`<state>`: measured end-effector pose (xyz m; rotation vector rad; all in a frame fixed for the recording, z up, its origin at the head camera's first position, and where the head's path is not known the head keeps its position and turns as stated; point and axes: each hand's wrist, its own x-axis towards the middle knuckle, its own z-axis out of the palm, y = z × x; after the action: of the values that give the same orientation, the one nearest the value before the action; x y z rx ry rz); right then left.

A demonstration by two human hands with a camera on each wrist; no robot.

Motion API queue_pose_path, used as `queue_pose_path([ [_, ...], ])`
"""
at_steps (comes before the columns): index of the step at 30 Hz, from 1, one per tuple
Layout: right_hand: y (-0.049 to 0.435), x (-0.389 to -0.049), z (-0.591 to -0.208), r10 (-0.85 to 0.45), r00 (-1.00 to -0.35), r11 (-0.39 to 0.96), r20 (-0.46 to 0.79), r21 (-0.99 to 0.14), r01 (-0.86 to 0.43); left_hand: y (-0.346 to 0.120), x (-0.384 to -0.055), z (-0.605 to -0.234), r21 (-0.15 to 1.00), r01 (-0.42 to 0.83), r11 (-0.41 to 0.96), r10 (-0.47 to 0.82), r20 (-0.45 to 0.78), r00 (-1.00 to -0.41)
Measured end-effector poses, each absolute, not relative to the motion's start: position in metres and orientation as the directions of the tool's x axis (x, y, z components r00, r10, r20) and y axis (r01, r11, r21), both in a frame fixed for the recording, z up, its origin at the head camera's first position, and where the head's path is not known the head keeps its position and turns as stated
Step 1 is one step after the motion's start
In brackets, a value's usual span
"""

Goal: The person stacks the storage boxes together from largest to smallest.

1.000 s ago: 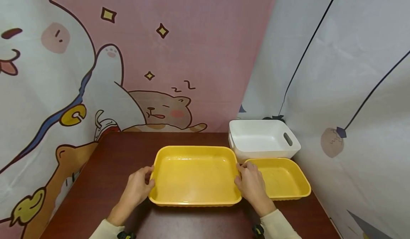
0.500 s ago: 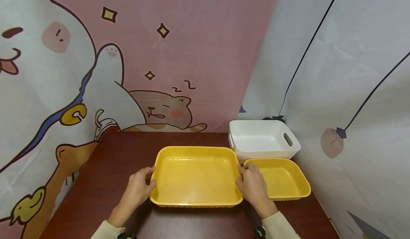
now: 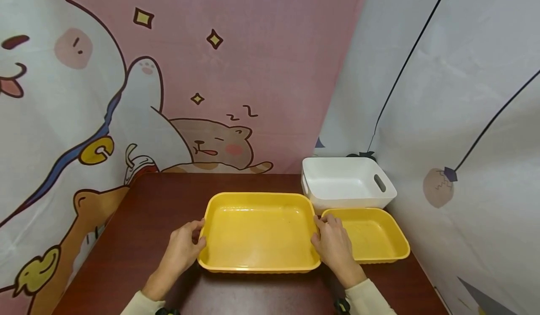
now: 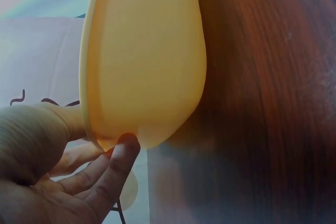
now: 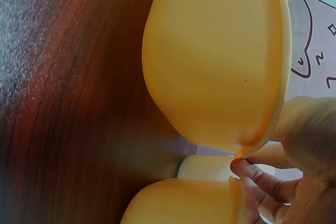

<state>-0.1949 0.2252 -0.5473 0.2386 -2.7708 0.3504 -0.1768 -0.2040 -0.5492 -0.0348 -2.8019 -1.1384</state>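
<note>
A large, shallow yellow tray with rounded corners sits in the middle of the head view, nothing in it. My left hand grips its left rim, thumb over the edge and fingertips against the outer wall in the left wrist view. At the opposite side, my right hand pinches the right rim, its fingertips close to a smaller yellow tray. The right wrist view shows the large tray's outer wall and part of the smaller tray below it.
Behind the smaller tray stands a white plastic bin with handle holes. Everything is on a dark reddish-brown wooden table. A cartoon-printed cloth hangs along the back and sides.
The large tray and both hands have shifted very slightly to the right. The grip on the rims stays the same; the smaller tray and white bin are unmoved.
</note>
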Motion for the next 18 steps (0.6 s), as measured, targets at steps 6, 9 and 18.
queue_pose_path([
  [6, 0.2266, -0.1938, -0.5470, -0.119, -0.927, 0.956, 0.355, -0.211, -0.203, -0.2023, -0.1771, -0.5490, 0.692, 0.065, 0.719, -0.027, 0.120, -0.992],
  [9, 0.2269, -0.1933, -0.5465, -0.113, -0.930, 0.955, 0.349, -0.219, -0.199, -0.2017, -0.1769, -0.5490, 0.690, 0.067, 0.721, -0.028, 0.125, -0.992],
  [18, 0.2254, -0.1902, -0.5422, -0.091, -0.949, 0.951, 0.301, -0.256, -0.173, -0.2007, -0.1749, -0.5477, 0.677, 0.081, 0.731, -0.023, 0.144, -0.989],
])
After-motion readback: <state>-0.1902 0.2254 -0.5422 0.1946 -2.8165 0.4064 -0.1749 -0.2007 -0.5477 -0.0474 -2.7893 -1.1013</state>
